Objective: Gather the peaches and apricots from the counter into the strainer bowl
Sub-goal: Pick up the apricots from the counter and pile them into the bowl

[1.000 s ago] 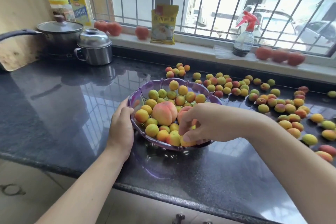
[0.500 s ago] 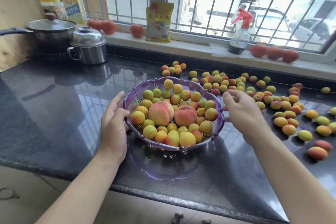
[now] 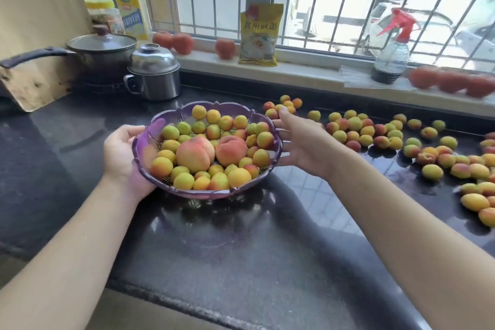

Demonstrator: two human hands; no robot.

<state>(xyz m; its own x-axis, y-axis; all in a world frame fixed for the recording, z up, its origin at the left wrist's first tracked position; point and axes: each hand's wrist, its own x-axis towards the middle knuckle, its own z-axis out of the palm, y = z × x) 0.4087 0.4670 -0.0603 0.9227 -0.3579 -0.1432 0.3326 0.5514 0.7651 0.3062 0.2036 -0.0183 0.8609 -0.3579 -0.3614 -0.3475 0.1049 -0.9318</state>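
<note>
The purple strainer bowl (image 3: 150,130) sits at the middle of the dark counter, filled with several apricots and two peaches (image 3: 195,154). My left hand (image 3: 120,153) grips its left rim, thumb on top and fingers under the wall, showing through the plastic. With straight fingers, my right hand (image 3: 305,142) lies against the bowl's right rim and holds nothing. Many loose apricots (image 3: 353,126) are spread over the counter to the right, from behind my right hand out to the frame's edge.
A lidded pot (image 3: 101,48) and a steel lidded mug (image 3: 154,72) stand at the back left. On the window sill are an oil bottle (image 3: 130,0), a yellow packet (image 3: 259,35), a spray bottle (image 3: 392,59) and tomatoes (image 3: 176,41). The counter's front edge runs below my forearms.
My right hand left a second peach in the bowl, drew out and moved to the right rim. My left hand shifted from resting beside the bowl to gripping its rim.
</note>
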